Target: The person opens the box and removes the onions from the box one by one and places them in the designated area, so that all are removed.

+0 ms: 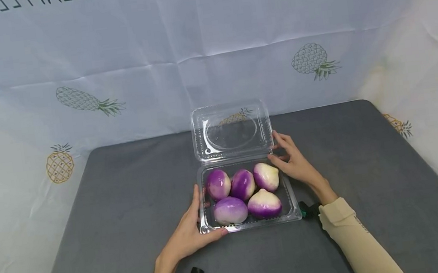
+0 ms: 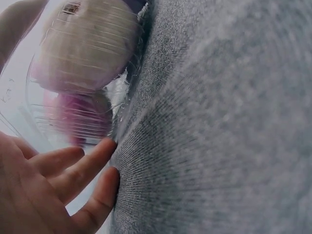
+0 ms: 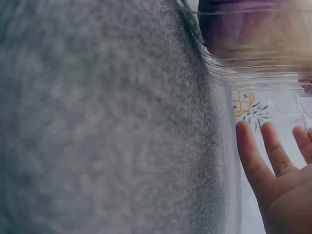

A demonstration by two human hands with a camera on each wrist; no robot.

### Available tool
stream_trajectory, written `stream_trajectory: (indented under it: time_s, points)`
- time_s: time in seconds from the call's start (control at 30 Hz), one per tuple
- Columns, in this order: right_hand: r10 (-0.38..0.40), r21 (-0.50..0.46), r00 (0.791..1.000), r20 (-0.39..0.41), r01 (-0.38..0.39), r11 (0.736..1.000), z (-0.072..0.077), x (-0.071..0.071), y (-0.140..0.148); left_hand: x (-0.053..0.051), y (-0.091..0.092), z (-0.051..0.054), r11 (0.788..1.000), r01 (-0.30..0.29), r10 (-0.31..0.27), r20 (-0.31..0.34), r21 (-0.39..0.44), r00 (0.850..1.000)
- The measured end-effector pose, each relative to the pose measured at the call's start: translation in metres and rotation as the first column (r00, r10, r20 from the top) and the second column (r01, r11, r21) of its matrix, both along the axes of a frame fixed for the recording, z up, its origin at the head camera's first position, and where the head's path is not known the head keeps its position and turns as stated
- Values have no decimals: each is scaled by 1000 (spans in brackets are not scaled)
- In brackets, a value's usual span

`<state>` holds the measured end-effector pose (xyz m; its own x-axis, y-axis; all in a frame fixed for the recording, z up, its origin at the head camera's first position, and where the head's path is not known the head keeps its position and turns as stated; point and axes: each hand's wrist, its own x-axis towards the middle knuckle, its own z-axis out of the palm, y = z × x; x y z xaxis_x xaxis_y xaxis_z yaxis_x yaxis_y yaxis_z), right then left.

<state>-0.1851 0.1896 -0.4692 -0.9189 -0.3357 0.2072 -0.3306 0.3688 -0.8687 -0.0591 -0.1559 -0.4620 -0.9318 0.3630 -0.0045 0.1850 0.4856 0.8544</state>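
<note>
A clear plastic box is placed on a grey worktop, its lid raised at the far side. Five purple-and-white vegetables are held inside, three behind two. The two hands are set apart: the left hand is laid around the near left corner, thumb on the front edge, fingers extended along the side; the right hand is held at the far right, fingers spread beside the lid's edge, not clamped. The step in hand appears to be steadying the filled box; for closing, the lid would need to be swung forward and the right fingers kept clear of the hinge. Whether the rim is overtopped by the vegetables cannot be told. Behind, a pineapple-printed cloth is hung.
</note>
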Motion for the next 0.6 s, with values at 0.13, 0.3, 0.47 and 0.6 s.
stream_trajectory:
  time_s: [0.13, 0.3, 0.47, 0.6]
  points:
    - [9, 28, 999, 52, -11, 1000, 0, 1, 2, 2, 0, -1, 1000, -1, 1, 0, -5, 1000]
    - [17, 72, 993, 119, -25, 997, 0, 2, 4, 3, 0, -2, 1000, 2, -2, 6, 0, 1000]
    - [6, 105, 987, 162, -23, 994, 0, 2, 7, 3, 0, -2, 1000, 3, -3, 9, -2, 1000]
    - [-18, 140, 988, 154, -4, 990, 3, 4, 7, 3, -1, -1, 1000, 4, -4, 7, 0, 1000]
